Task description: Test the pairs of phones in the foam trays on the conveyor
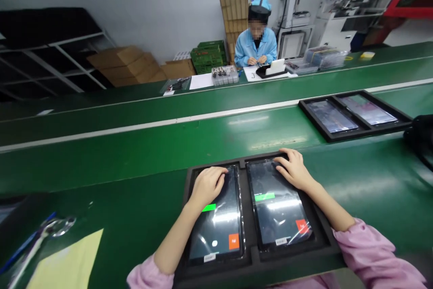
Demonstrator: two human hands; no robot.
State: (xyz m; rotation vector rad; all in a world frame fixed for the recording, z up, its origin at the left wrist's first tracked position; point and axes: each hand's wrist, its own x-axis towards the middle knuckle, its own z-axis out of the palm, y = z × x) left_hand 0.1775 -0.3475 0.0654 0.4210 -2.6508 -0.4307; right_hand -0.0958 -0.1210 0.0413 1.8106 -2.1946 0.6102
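Two tablets lie side by side in a black foam tray (pixel 247 217), screens facing up and lit. The left tablet (pixel 223 223) and the right tablet (pixel 279 214) each show a green bar and a red square near the bottom right corner. My left hand (pixel 209 184) rests over the upper part of the left tablet, fingers together and slightly bent, thumb apart, holding nothing visible. At the upper right corner of the right tablet, my right hand (pixel 293 169) has its fingers spread, some over the screen and some over the tray's rim.
A second black tray (pixel 316 122) with two tablets sits on the green conveyor at the right. Yellow paper (pixel 67 262) and a blue pen (pixel 29 241) lie at left. Across the line, a person in blue (pixel 256 48) works beside a clear parts box (pixel 225 76).
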